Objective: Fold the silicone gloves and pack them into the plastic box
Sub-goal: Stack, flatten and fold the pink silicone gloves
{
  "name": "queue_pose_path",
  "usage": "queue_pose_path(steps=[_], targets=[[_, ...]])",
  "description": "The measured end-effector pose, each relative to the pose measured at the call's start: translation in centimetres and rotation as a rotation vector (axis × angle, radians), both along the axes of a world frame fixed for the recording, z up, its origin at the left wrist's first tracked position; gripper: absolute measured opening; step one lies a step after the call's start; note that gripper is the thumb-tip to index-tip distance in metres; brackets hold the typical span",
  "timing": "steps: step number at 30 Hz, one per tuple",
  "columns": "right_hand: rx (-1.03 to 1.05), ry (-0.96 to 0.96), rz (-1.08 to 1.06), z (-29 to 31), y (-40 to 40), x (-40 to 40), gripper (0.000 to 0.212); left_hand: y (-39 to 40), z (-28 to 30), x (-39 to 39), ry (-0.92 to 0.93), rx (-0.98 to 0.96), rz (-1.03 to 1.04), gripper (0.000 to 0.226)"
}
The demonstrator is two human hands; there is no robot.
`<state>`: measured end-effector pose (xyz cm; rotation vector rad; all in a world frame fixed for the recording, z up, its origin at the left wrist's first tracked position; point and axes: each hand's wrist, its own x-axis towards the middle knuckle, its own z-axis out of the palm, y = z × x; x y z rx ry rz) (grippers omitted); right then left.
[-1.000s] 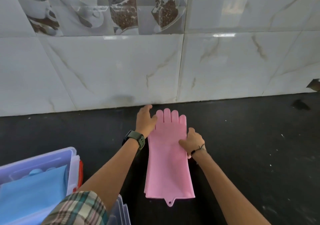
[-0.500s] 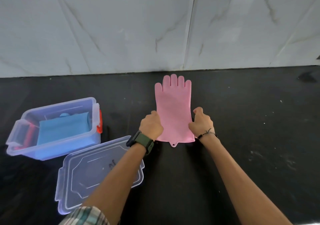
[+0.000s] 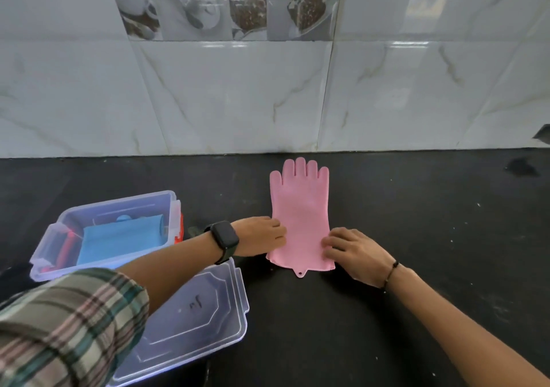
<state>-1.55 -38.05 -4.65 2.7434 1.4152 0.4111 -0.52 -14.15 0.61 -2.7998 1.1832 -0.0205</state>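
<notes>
At the left of the frame an open clear box (image 3: 105, 232) sits on a black counter (image 3: 416, 267), a blue glove (image 3: 122, 239) already folded inside; its lid (image 3: 190, 321) lies flat just in front, at lower left. Past a plaid sleeve (image 3: 65, 321) and a dark watch (image 3: 224, 239), the left hand (image 3: 259, 236) rests with fingers gently curled at the left edge of a pink glove (image 3: 300, 217), low near the cuff; whether it pinches the edge or only presses cannot be told. The glove lies flat at centre, fingers toward the tiled wall (image 3: 268, 95), hang tab nearest the camera. The right hand (image 3: 352, 251) lays loosely spread fingers on the cuff's right corner, holding nothing. The silicone looks light, limp and grippy rather than slick, likely to spring open, so a fold probably starts at the cuff corners and needs pressing down.
</notes>
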Motion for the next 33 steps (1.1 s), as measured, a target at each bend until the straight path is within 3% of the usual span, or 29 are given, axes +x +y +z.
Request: queue_pose_path(steps=[2, 4, 7, 10, 12, 14, 17, 19, 21, 22, 24, 27, 29, 33], targets=[[0.088, 0.012, -0.04, -0.5, 0.9, 0.4, 0.017, 0.8, -1.9, 1.3, 0.112, -0.026, 0.083, 0.023], [0.35, 0.223, -0.188, -0.7, 1.6, 0.8, 0.009, 1.9, -3.0, 1.8, 0.27, -0.073, 0.238, 0.024], [0.84, 0.65, -0.511, 0.1, 2.3, 2.9, 0.018, 2.5, -3.1, 3.2, 0.399, -0.55, 0.472, 0.021], [1.11, 0.828, -0.727, 1.6, 3.3, 6.4, 0.021, 1.4, -1.9, 4.6, 0.583, -0.919, 0.747, 0.017], [1.029, 0.818, -0.817, 2.2, 4.1, 8.8, 0.027, 0.8, -1.8, 6.0, 0.652, -1.011, 0.907, 0.016], [0.855, 0.798, -0.856, 2.3, 4.7, 10.6, 0.037, 0.2, -1.9, 6.8, 0.712, -0.964, 1.037, 0.018], [0.596, 0.744, -0.861, 1.9, 5.0, 11.8, 0.047, 0.1, -2.2, 7.4, 0.632, -0.632, 1.062, 0.029], [0.456, 0.67, -0.856, 1.8, 5.0, 11.9, 0.046, 0.3, -2.5, 7.8, 0.298, -0.375, 0.905, 0.036], [0.354, 0.55, -0.823, 1.6, 4.5, 11.8, 0.045, 0.7, -2.9, 8.1, -0.038, -0.196, 0.563, 0.04], [0.32, 0.475, -0.788, 1.5, 4.1, 11.5, 0.044, 1.2, -3.2, 8.3, -0.109, -0.113, 0.358, 0.041], [0.22, 0.241, -0.622, 1.4, 3.1, 10.5, 0.043, 2.2, -3.8, 8.8, -0.101, 0.03, 0.093, 0.036], [-0.003, -0.063, -0.247, 0.9, 1.2, 9.4, 0.056, 3.0, -4.8, 9.2, -0.007, 0.02, 0.061, 0.038], [-0.139, -0.106, -0.118, 0.8, 0.3, 9.2, 0.067, 3.3, -5.3, 9.3, 0.021, 0.025, 0.062, 0.045], [-0.301, -0.056, -0.063, 1.1, -0.1, 10.1, 0.066, 4.1, -5.8, 9.5, 0.058, 0.085, 0.08, 0.055]])
